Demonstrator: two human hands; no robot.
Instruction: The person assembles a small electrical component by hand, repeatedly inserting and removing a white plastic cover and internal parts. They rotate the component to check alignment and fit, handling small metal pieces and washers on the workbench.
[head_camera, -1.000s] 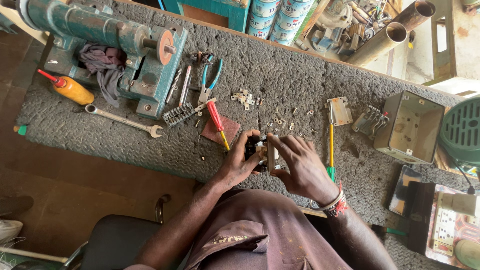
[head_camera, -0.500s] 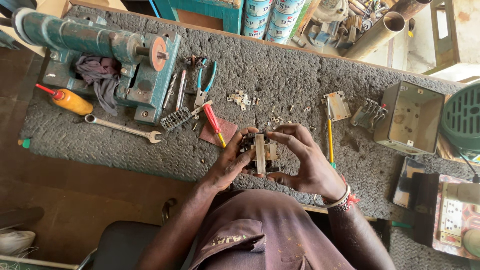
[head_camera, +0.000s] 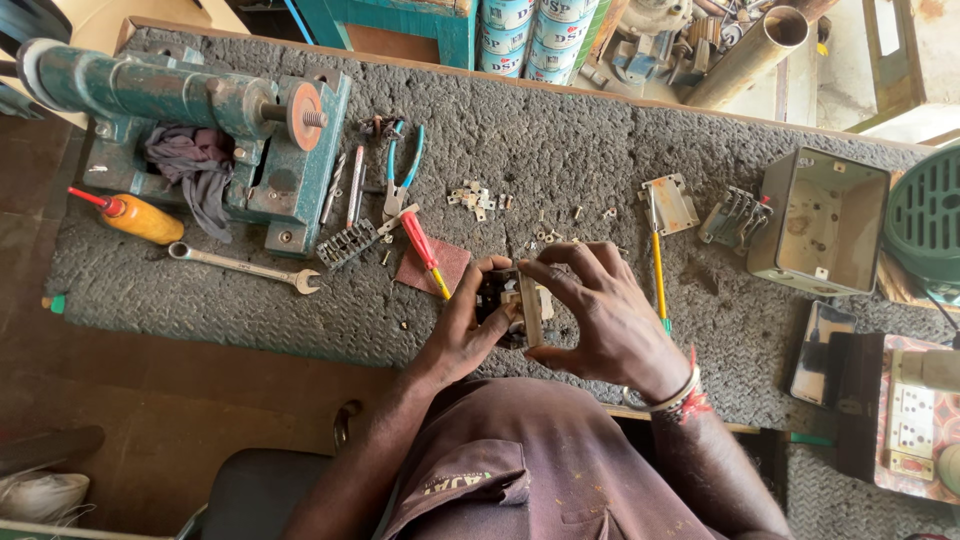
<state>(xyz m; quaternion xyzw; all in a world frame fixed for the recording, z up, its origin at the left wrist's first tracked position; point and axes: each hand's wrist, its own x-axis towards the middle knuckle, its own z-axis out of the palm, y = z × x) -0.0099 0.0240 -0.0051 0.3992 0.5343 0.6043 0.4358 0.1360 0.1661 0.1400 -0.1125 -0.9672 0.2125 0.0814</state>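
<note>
Behind both hands, switch part (head_camera: 516, 305) half-hidden

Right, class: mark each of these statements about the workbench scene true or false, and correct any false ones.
1. Both hands hold the small dark switch block with metal parts. True: the left hand and the right hand grip it from either side.
2. The silver open-ended spanner lies inside the open grey metal box. False: it lies on the grey textured mat, near the green bench machine.
3. The red-handled screwdriver rests partly on a brown square pad. True.
4. The blue-handled pliers are in the right hand. False: they lie on the mat beside the machine.
5. The orange bottle with a red nozzle stands upright. False: it lies on its side.
</note>
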